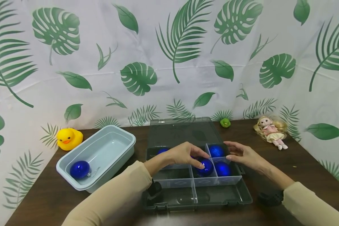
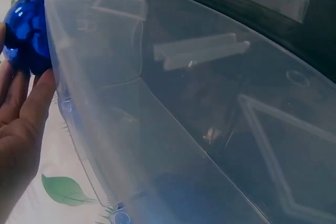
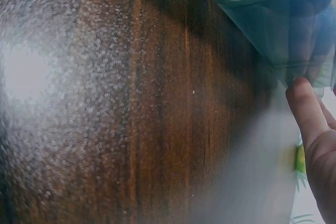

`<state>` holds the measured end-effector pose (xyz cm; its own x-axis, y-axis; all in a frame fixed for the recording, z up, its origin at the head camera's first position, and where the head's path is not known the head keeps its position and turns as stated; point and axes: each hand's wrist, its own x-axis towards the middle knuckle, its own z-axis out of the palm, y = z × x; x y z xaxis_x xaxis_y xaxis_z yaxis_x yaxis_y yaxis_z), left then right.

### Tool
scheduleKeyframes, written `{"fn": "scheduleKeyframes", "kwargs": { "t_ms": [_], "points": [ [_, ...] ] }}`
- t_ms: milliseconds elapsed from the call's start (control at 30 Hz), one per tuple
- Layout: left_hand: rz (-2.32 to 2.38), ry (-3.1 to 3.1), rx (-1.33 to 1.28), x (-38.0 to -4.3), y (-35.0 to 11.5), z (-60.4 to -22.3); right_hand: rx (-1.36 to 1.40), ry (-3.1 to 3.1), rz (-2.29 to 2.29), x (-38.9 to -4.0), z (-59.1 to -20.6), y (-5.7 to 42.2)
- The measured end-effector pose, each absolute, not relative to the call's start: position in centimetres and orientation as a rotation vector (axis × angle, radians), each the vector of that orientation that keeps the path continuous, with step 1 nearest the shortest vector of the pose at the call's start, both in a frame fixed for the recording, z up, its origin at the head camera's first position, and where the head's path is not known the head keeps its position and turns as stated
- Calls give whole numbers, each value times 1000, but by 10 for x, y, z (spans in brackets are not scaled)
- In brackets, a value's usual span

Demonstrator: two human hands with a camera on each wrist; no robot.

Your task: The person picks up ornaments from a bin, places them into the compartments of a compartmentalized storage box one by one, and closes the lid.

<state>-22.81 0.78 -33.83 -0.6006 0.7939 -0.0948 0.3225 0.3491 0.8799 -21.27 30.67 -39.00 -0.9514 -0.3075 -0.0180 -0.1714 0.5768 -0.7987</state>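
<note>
My left hand (image 1: 182, 153) holds a shiny blue Christmas bauble (image 1: 206, 169) between thumb and fingers, in a middle compartment of a divided plastic box (image 1: 173, 173). In the left wrist view its fingertips curve under the bauble (image 2: 32, 35), seen beside the translucent divider wall (image 2: 105, 103). At the box's right side is my right hand (image 1: 248, 158), fingers loosely extended along the edge; the right wrist view has a fingertip (image 3: 300, 83) right at the box's wall. A glittery blue bauble (image 1: 216, 151) and another blue one (image 1: 223, 169) sit in the right compartments. One more bauble (image 1: 162, 151) shows partly behind my left wrist.
Left of the box stands a pale blue basin (image 1: 121, 157) with a blue bauble (image 1: 79, 169) inside. A yellow rubber duck (image 1: 69, 139) is beside it. The box's dark lid (image 1: 180, 131) lies behind; a small green duck (image 1: 225, 122) and a doll (image 1: 272, 131) are at the back right.
</note>
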Motion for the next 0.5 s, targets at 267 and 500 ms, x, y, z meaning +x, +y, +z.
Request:
{"fn": "scheduleKeyframes", "kwargs": {
  "t_ms": [267, 500],
  "points": [
    [1084, 2189, 1000, -222, 5, -340, -431, 2660, -1328, -213, -393, 306],
    [1145, 2189, 1031, -209, -41, -318, -458, 2663, -1339, -213, -393, 306]
  ]
}}
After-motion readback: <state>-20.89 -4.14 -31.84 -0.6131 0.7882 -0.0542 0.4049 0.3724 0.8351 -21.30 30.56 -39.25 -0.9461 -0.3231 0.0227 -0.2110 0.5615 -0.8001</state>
